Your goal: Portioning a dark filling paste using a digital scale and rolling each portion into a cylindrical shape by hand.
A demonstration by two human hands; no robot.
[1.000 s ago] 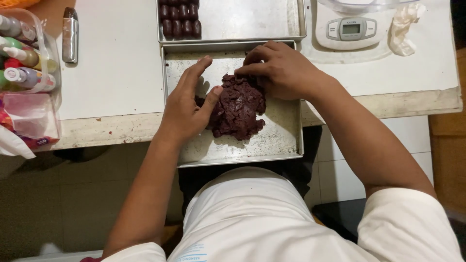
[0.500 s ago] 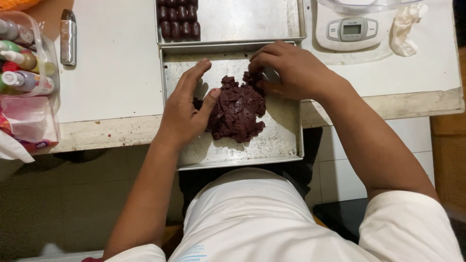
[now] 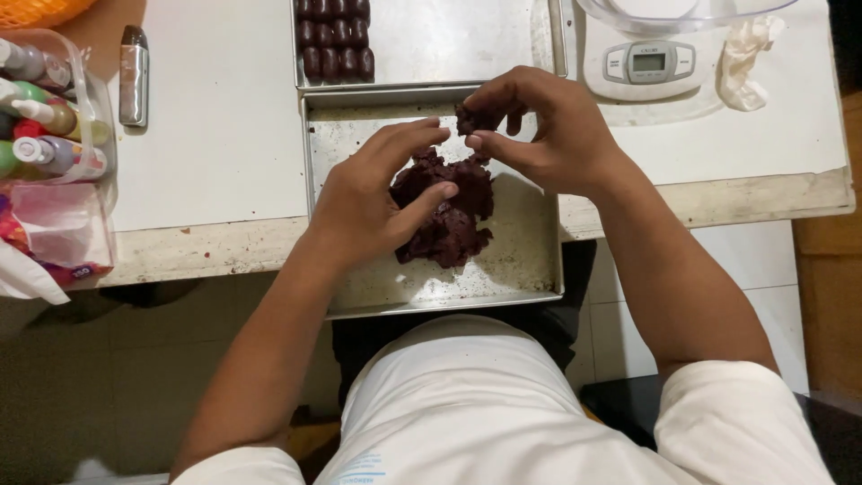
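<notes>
A lump of dark brown dough (image 3: pixel 446 216) lies in a metal tray (image 3: pixel 530 260) that overhangs the table's front edge. My left hand (image 3: pixel 373 193) rests against the lump's left side, fingers spread and thumb on the dough. Just above the lump, my right hand (image 3: pixel 539 126) pinches a small piece of dough (image 3: pixel 470 118) between its fingertips. A second metal tray (image 3: pixel 449 40) behind holds rows of shaped dark dough pieces (image 3: pixel 335 36) at its left end.
A digital kitchen scale (image 3: pixel 648 63) with a clear bowl on it stands at the back right, a crumpled white cloth (image 3: pixel 743 49) beside it. A clear tub of coloured squeeze bottles (image 3: pixel 49 126) and a small metal case (image 3: pixel 134 74) sit at the left.
My right hand has lifted off the lump's top right with a small piece pinched in its fingers. My left hand has stayed against the lump's left side.
</notes>
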